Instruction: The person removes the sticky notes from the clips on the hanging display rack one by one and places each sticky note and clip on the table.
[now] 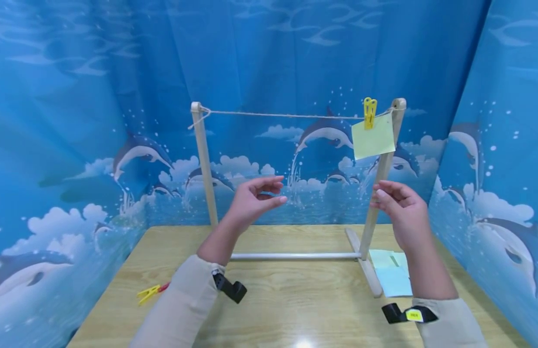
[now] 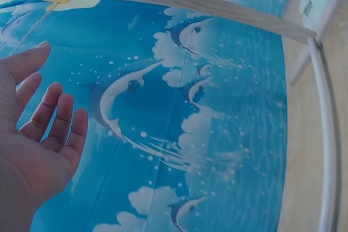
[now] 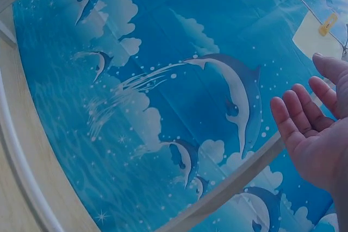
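Note:
A light yellow-green paper note [image 1: 373, 137] hangs from a string [image 1: 286, 115] near the right post, held by a yellow clothespin [image 1: 370, 113]. My right hand [image 1: 403, 208] is raised below the note, in front of the right post [image 1: 384, 169], fingers relaxed and slightly bent. Left of it, my left hand [image 1: 256, 198] hovers between the posts under the string, thumb apart from the fingers. Both wrist views show the palms with nothing in them: the left hand [image 2: 46, 129] and the right hand [image 3: 315, 123].
A wooden frame with a left post [image 1: 204, 164] and a white bottom bar [image 1: 295, 255] stands on the wooden table [image 1: 286, 299]. Paper notes [image 1: 392, 275] lie by the right foot [image 1: 371, 278]. At the left is a yellow clothespin [image 1: 148, 293] beside a red one [image 1: 163, 287].

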Action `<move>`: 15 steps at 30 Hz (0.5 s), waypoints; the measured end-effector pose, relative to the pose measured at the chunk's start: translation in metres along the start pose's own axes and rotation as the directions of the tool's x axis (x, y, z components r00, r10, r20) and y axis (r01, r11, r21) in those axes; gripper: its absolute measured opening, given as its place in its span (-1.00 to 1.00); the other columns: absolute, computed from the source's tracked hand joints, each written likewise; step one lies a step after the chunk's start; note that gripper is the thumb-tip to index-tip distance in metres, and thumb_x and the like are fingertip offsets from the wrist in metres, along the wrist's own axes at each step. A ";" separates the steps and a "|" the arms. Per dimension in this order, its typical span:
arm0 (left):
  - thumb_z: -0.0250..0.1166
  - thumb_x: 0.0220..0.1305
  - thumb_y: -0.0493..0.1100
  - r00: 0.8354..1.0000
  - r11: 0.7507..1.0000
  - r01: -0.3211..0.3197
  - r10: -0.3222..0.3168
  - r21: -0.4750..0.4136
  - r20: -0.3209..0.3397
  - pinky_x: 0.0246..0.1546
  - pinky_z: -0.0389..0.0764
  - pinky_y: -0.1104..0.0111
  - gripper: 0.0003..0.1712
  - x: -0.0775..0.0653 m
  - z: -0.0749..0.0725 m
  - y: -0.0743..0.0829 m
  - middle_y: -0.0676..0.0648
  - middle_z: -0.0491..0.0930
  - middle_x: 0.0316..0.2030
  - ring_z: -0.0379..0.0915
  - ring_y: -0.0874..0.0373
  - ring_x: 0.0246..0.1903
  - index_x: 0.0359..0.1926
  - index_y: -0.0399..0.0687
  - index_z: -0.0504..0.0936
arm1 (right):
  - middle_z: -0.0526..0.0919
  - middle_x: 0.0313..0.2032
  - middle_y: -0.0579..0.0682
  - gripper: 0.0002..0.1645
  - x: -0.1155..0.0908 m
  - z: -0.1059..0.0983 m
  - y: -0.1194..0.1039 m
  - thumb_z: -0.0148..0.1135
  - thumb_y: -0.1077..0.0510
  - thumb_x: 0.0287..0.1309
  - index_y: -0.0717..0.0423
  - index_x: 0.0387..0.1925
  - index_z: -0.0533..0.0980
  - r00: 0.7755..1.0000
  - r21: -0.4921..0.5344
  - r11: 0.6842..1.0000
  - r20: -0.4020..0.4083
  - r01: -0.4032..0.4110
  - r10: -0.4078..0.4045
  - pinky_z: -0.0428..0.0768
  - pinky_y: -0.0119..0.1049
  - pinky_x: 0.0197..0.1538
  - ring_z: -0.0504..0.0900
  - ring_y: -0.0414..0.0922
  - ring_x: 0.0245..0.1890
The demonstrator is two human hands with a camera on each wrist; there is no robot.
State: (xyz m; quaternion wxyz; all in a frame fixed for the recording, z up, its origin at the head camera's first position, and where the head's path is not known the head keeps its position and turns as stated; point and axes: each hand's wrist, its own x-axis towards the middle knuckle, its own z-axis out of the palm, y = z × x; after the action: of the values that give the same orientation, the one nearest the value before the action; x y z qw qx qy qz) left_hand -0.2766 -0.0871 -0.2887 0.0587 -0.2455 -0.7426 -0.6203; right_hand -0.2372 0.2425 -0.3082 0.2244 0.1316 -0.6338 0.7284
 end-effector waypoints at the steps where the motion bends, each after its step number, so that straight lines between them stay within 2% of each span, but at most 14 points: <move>1: 0.45 0.17 -0.08 1.000 1.000 -0.006 0.006 -0.001 0.003 0.00 0.62 0.30 -0.51 0.001 0.002 0.001 0.00 0.62 -0.05 0.53 0.04 -0.01 0.14 0.09 0.63 | 0.63 -0.07 0.02 -0.54 0.001 0.001 0.000 0.26 0.18 0.27 0.33 0.13 0.46 1.000 0.012 1.000 0.003 -0.001 0.001 0.65 -0.39 -0.07 0.64 -0.15 -0.12; 8: 0.46 0.16 -0.09 1.000 1.000 -0.019 0.019 -0.018 0.014 -0.03 0.63 0.29 -0.52 0.009 0.008 0.007 -0.02 0.62 -0.07 0.54 -0.04 0.00 0.13 0.08 0.63 | 0.65 -0.08 0.03 -0.59 0.008 0.005 -0.002 0.27 0.18 0.26 0.25 0.10 0.51 1.000 0.045 0.999 0.007 0.003 -0.003 0.65 -0.36 -0.07 0.66 -0.13 -0.13; 15: 0.46 0.16 -0.06 0.998 0.998 -0.058 0.058 0.009 0.026 -0.03 0.63 0.29 -0.53 0.020 0.012 0.018 0.00 0.62 -0.08 0.54 0.07 -0.04 0.12 0.08 0.64 | 0.67 -0.05 0.04 -0.57 0.015 0.005 -0.006 0.26 0.18 0.26 0.26 0.12 0.49 1.000 0.116 0.993 0.006 0.003 -0.004 0.65 -0.32 -0.07 0.68 -0.14 -0.12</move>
State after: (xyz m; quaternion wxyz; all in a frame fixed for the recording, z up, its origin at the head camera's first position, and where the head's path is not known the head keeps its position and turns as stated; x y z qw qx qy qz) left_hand -0.2838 -0.0679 -0.2676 0.0685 -0.2745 -0.7389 -0.6115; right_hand -0.2473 0.2402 -0.2950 0.2155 0.1478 -0.5909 0.7633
